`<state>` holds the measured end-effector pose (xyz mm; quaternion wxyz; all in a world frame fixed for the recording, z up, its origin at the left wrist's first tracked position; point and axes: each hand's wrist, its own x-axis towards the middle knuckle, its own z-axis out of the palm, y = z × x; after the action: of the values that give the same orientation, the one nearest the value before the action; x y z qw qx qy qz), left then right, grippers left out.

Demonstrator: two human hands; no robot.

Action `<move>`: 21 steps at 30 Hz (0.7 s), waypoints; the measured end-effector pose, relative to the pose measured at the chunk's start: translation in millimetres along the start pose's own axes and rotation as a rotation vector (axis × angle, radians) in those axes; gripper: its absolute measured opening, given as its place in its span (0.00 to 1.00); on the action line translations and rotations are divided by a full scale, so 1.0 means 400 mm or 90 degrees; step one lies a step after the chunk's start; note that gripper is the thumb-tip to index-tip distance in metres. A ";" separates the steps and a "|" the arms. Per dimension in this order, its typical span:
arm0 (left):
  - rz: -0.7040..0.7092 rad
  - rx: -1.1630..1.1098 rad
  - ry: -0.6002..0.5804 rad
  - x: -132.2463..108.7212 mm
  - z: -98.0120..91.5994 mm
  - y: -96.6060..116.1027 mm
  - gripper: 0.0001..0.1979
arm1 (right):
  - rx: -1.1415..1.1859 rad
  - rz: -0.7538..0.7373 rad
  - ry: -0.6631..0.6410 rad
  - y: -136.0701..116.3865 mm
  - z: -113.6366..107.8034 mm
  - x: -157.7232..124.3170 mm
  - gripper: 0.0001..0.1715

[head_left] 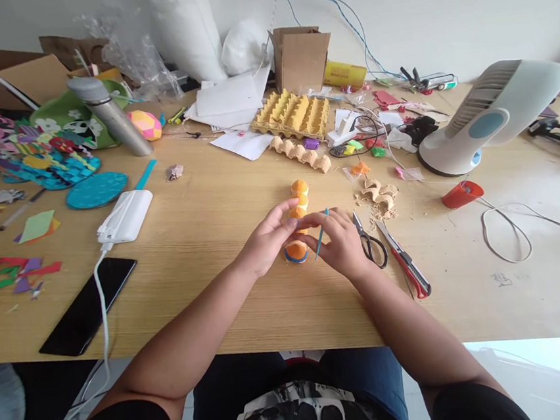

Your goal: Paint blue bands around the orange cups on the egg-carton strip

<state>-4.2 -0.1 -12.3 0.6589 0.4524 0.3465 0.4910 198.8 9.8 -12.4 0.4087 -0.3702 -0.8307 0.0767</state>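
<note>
A row of orange-painted egg-carton cups (pixel 299 198) lies on the wooden table (pixel 212 229), running away from me; the nearest cup (pixel 296 252) has a blue band round it. My left hand (pixel 266 240) rests beside the row, fingers stretched out and touching the middle cups. My right hand (pixel 341 242) pinches a thin blue strip (pixel 321 236) next to the nearest cup.
Scissors (pixel 369 241) and a red utility knife (pixel 407 265) lie just right of my right hand. A white fan (pixel 491 117), a red cap (pixel 461 194), egg cartons (pixel 295 113), a power bank (pixel 125 216), a black phone (pixel 88 305) and paper crafts (pixel 42 163) surround the work area.
</note>
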 end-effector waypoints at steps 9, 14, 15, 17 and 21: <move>0.007 0.099 -0.072 -0.014 0.011 0.004 0.33 | 0.055 0.022 -0.022 0.003 0.005 0.000 0.18; 0.027 0.104 -0.017 -0.002 0.003 0.010 0.22 | 0.090 0.052 0.013 0.011 0.009 -0.003 0.18; 0.025 0.114 -0.010 0.000 0.002 0.011 0.23 | 0.096 0.051 0.016 0.011 0.010 -0.004 0.18; 0.021 0.133 -0.001 0.001 0.000 0.011 0.22 | 0.107 0.048 0.019 0.009 0.011 -0.005 0.18; 0.046 0.150 0.011 0.003 -0.005 0.005 0.20 | 0.126 0.071 0.028 0.002 0.009 -0.001 0.19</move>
<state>-6.4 1.6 -11.3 0.5801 0.5345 0.3912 0.4741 196.7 10.8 -15.4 0.4568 -0.3750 -0.7879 0.1728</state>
